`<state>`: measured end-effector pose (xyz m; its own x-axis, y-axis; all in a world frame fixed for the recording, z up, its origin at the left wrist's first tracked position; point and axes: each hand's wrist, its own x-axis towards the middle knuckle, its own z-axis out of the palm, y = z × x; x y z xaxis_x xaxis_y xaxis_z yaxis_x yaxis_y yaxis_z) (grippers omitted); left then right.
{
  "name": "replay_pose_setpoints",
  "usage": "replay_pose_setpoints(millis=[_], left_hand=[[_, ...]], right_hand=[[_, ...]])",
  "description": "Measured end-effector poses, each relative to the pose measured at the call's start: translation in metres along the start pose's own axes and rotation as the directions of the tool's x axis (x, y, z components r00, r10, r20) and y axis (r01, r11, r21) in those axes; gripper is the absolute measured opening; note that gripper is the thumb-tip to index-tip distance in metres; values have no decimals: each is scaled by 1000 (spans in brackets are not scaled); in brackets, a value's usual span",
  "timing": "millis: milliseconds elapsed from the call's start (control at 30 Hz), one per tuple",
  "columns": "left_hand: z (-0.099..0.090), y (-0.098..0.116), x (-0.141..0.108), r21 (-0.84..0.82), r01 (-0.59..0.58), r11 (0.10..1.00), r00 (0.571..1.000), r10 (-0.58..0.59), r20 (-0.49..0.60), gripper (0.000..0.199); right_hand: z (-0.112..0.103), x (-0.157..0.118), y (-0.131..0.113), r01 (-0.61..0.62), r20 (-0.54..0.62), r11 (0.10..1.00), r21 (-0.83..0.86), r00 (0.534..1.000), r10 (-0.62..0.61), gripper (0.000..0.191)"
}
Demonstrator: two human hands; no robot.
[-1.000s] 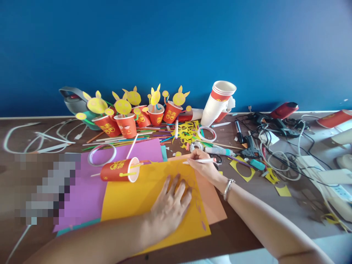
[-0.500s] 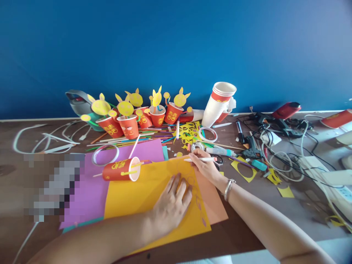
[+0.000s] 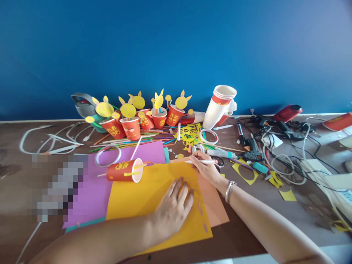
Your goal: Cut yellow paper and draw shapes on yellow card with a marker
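Observation:
My left hand (image 3: 173, 205) lies with fingers spread on a yellow-orange sheet (image 3: 134, 198) that has small outlined shapes along its right side. My right hand (image 3: 205, 168) is closed around a white marker (image 3: 207, 161) with a pinkish end, above the sheet's top right corner. Under the yellow-orange sheet, a peach sheet (image 3: 216, 207) shows at the right and a purple sheet (image 3: 90, 190) at the left. A red paper cup (image 3: 121, 171) with yellow strips lies on its side on the sheets.
Red cups with yellow rabbit-like faces (image 3: 128, 110) stand at the back left, behind colored sticks. A leaning stack of white cups (image 3: 218, 110), yellow scraps (image 3: 189, 135) and tape rolls (image 3: 209, 136) are behind my hands. Glue guns (image 3: 287, 113) and tangled cables lie to the right.
The whole view has shifted slightly, with the table's things now a little further right and lower. Both hands stay in nearly the same places on the sheets.

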<state>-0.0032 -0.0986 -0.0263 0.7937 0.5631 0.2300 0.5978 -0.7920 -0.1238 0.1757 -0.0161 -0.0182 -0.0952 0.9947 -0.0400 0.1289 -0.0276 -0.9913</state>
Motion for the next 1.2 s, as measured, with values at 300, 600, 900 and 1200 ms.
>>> replay_pose_setpoints(millis=[300, 600, 900, 1200], left_hand=[[-2, -3, 0, -68, 15, 998, 1000, -14, 17, 36], [-3, -4, 4, -209, 56, 976, 998, -59, -8, 33], [-19, -26, 18, -965, 252, 74, 924, -314, 218, 30], [2, -24, 23, -913, 288, -289, 823, -412, 390, 39]], right_hand=[[-1, -1, -7, 40, -45, 997, 59, 998, -38, 36], [-1, -4, 0, 74, -49, 997, 10, 996, -73, 32], [1, -22, -7, 752, 275, 427, -503, 607, -745, 28], [7, -29, -14, 801, 425, 317, -508, 553, -717, 40]])
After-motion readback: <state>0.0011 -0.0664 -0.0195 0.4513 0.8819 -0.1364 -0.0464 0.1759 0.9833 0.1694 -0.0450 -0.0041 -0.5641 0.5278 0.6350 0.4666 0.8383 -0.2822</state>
